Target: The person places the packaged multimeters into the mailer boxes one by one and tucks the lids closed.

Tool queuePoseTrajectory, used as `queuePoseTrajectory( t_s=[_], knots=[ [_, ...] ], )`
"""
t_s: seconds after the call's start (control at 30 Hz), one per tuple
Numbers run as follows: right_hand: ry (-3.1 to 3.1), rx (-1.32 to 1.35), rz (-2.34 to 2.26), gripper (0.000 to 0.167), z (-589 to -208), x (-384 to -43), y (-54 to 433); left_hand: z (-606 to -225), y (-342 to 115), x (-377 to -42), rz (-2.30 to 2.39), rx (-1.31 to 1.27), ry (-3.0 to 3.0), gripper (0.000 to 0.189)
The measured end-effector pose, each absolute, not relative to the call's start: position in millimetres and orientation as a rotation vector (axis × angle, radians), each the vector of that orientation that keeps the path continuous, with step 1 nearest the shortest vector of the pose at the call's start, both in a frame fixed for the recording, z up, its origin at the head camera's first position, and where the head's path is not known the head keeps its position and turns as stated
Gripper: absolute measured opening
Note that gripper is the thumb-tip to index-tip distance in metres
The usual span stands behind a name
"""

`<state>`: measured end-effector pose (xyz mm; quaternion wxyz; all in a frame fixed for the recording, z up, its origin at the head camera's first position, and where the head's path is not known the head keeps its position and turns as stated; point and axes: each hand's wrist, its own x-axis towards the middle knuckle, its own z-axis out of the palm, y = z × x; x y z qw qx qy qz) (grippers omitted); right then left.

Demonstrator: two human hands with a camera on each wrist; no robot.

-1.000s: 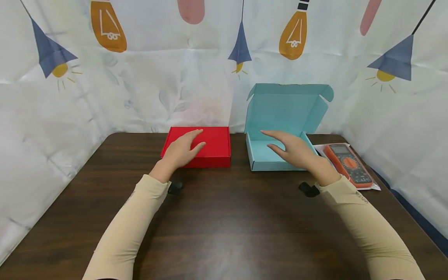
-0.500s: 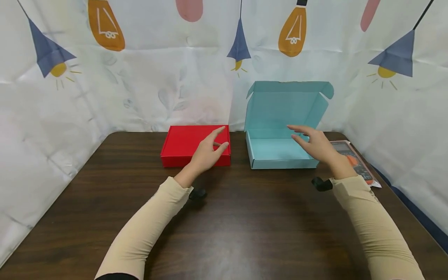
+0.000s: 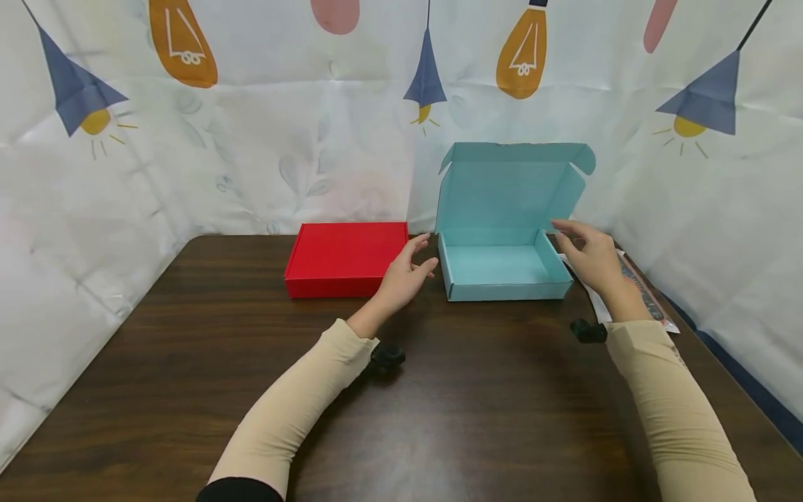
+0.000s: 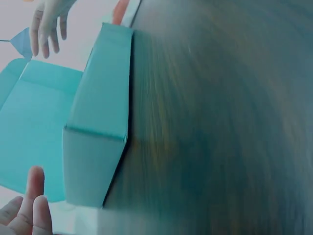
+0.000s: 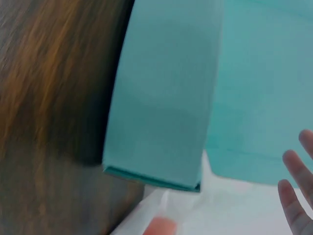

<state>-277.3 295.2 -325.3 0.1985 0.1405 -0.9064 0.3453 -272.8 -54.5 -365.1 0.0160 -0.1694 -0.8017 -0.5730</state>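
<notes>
A light-blue cardboard box (image 3: pixel 508 291) stands at the back of the table with its lid raised; its inside looks bare. My left hand (image 3: pixel 403 277) hovers between this box and a closed red box (image 3: pixel 348 254), fingers loosely extended, holding nothing. In the left wrist view its fingertips (image 4: pixel 35 183) show near the blue box's corner, apart from it. To the right of the blue box is my right hand (image 3: pixel 594 259), fingers relaxed and slightly bent, with nothing in them. In the right wrist view its fingers (image 5: pixel 298 169) appear beside the raised lid.
Behind my right hand and wrist, a bagged multimeter (image 3: pixel 649 293) lies partly hidden near the table's right edge. A dark wooden table (image 3: pixel 464 404) spreads in front of the boxes. White printed cloth (image 3: pixel 263 139) hangs behind and at both sides.
My left hand has moved right, from over the red box to the gap between the boxes. My right hand has moved right, from in front of the blue box to its right side.
</notes>
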Motion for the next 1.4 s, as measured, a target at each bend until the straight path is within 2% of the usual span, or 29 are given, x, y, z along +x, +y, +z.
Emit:
queuePoseTrajectory(
  t_s=[0.43, 0.73, 0.9, 1.23, 1.4],
  knots=[
    [-2.618, 0.188, 0.885, 0.040, -336.5, -283.2, 330.0, -379.8, -18.9, -271.1, -2.010, -0.305, -2.458, 0.055],
    [-2.885, -0.206, 0.744, 0.059, -347.8, -277.2, 361.6, -381.2, -12.6, -277.3, -2.290, -0.131, -2.406, 0.056],
    [-2.953, -0.257, 0.656, 0.067, -350.7, -275.2, 370.2, -385.7, -12.7, -285.6, -2.426, 0.005, -2.336, 0.056],
    [-3.139, -0.314, 0.678, 0.085, -357.1, -272.4, 372.7, -392.9, -16.5, -298.6, -2.279, -0.126, -2.443, 0.056],
    [-3.204, -0.302, 0.710, 0.085, -358.4, -273.4, 376.6, -391.1, -15.7, -304.1, -2.361, -0.130, -2.471, 0.059]
  ],
)
